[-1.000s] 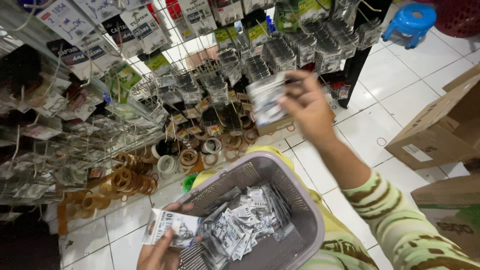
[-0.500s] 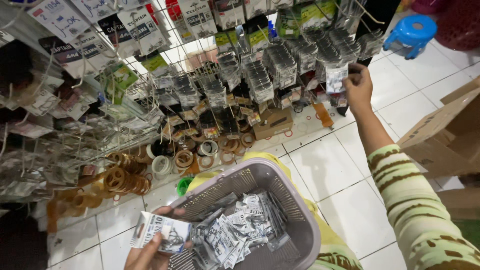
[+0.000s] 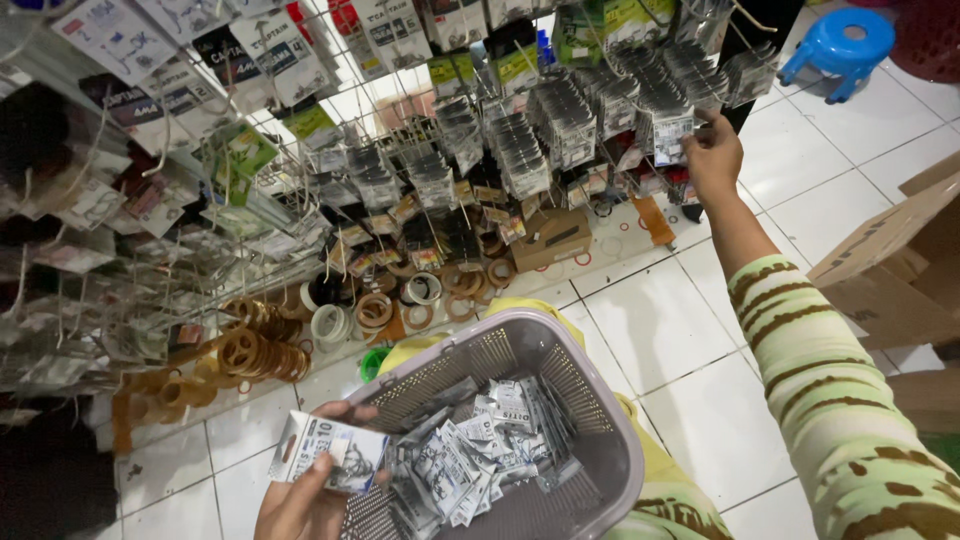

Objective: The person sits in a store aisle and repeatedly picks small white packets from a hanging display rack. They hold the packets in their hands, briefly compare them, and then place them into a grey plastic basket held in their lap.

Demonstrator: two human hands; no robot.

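**Hanging packets on a wire rack**

Reaching up and away, the right hand (image 3: 712, 155) pinches a small clear packet (image 3: 671, 137) at a hook of the wire rack (image 3: 400, 150), among dense rows of like packets; whether it is already seated on the hook cannot be told. The left hand (image 3: 305, 495), low in the view, is closed on a white-and-grey packet stack (image 3: 330, 452) held just beside the rim of a grey basket (image 3: 600, 420) that rests on the lap. The two hands are well apart. Inside the basket lies a loose heap of packets (image 3: 480, 450), covering much of its bottom.

Judged from this state, the work appears partly done: many rack hooks are full, yet the heap in the basket and the stack in the left hand remain to be hung. Rolls of tape (image 3: 260, 355) sit on the tiled floor (image 3: 680, 330) below the rack; cardboard boxes (image 3: 890, 270) and a blue stool (image 3: 838, 40) stand to the right.
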